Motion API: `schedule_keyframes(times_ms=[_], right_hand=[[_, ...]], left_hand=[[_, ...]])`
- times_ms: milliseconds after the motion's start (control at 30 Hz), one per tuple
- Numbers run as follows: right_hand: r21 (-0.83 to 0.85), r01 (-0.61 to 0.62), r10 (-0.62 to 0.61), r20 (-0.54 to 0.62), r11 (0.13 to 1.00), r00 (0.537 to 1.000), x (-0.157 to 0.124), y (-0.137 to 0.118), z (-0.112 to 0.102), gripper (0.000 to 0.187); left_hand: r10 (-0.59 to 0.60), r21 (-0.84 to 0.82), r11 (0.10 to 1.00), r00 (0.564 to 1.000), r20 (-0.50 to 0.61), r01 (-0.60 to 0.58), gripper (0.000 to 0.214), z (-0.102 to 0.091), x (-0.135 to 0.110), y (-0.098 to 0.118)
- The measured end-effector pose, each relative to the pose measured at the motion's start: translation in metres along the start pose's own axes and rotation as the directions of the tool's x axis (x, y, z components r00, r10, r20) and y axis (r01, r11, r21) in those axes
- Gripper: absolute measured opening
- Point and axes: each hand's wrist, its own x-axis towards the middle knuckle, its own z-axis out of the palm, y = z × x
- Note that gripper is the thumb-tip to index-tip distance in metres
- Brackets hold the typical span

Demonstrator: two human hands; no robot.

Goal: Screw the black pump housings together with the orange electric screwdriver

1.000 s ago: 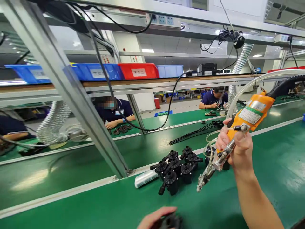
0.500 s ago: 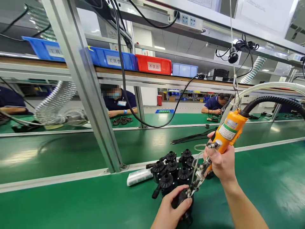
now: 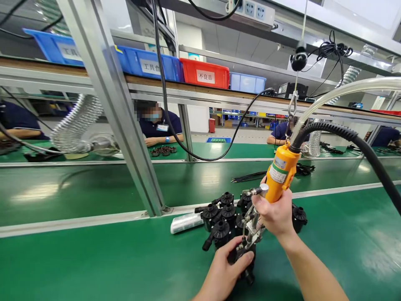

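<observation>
My right hand (image 3: pixel 275 211) is wrapped round an orange electric screwdriver (image 3: pixel 281 170), which leans down toward the left. Its metal tip assembly (image 3: pixel 251 230) meets the top of a black pump (image 3: pixel 247 274). Fingers and thumb of my left hand (image 3: pixel 226 263) grip that pump from the left, hiding much of it. Behind it several more black pumps (image 3: pixel 220 230) with ribbed round tops stand close together. One further black pump (image 3: pixel 299 217) is partly hidden behind my right hand. The exact contact point of the tip is too small to make out.
A clear plastic-wrapped packet (image 3: pixel 187 222) lies left of the pumps. Black cables (image 3: pixel 249 177) lie on the strip behind. A metal post (image 3: pixel 117 108) rises at left. A thick black hose (image 3: pixel 357 138) and a hanging hook (image 3: pixel 293 104) hold the right upper space. Co-workers sit opposite.
The screwdriver has swung more upright and shifted left with my right hand, uncovering a pump at right. My left hand keeps its hold on the pump. The camera view has shifted slightly.
</observation>
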Motion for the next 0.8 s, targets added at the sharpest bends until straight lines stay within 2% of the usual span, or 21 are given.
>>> schedule_keyframes(times_ms=[100, 233, 400, 467, 533, 600, 667, 800], right_hand=[[0.009, -0.014, 0.014, 0.013, 1.000, 1.000, 0.000, 0.006, 0.000, 0.038], [0.010, -0.010, 0.011, -0.049, 1.000, 0.999, 0.004, 0.007, -0.009, 0.038], [-0.031, 0.104, -0.108, -0.211, 0.994, 0.972, 0.004, -0.016, -0.051, 0.047], [-0.013, 0.129, -0.128, -0.246, 0.992, 0.961, -0.001, -0.030, -0.068, 0.049], [0.070, 0.140, -0.120, -0.230, 0.988, 0.966, -0.007, -0.042, -0.075, 0.052], [0.185, 0.148, -0.113, -0.189, 0.972, 0.975, -0.013, -0.048, -0.070, 0.055], [0.270, 0.152, -0.111, -0.161, 0.951, 0.981, -0.018, -0.047, -0.056, 0.056], [0.264, 0.086, -0.065, -0.086, 0.961, 0.994, -0.022, -0.028, -0.023, 0.055]], left_hand=[[0.017, 0.027, 0.999, 1.000, 0.004, -0.017, 0.052, -0.001, 0.002, -0.004], [0.012, 0.007, 1.000, 1.000, 0.004, -0.012, 0.056, -0.005, 0.000, -0.019], [-0.014, -0.103, 0.994, 0.975, 0.220, 0.037, 0.108, -0.010, -0.008, -0.037], [-0.019, -0.092, 0.995, 0.968, 0.251, 0.043, 0.108, -0.008, -0.009, -0.038], [-0.021, -0.086, 0.995, 0.960, 0.278, 0.046, 0.103, -0.004, -0.008, -0.038], [-0.006, -0.084, 0.996, 0.950, 0.313, 0.034, 0.104, 0.000, -0.006, -0.037], [0.049, -0.087, 0.996, 0.947, 0.319, -0.023, 0.104, 0.002, -0.004, -0.036], [0.151, -0.065, 0.988, 0.935, 0.321, -0.137, 0.104, 0.004, -0.003, -0.027]])
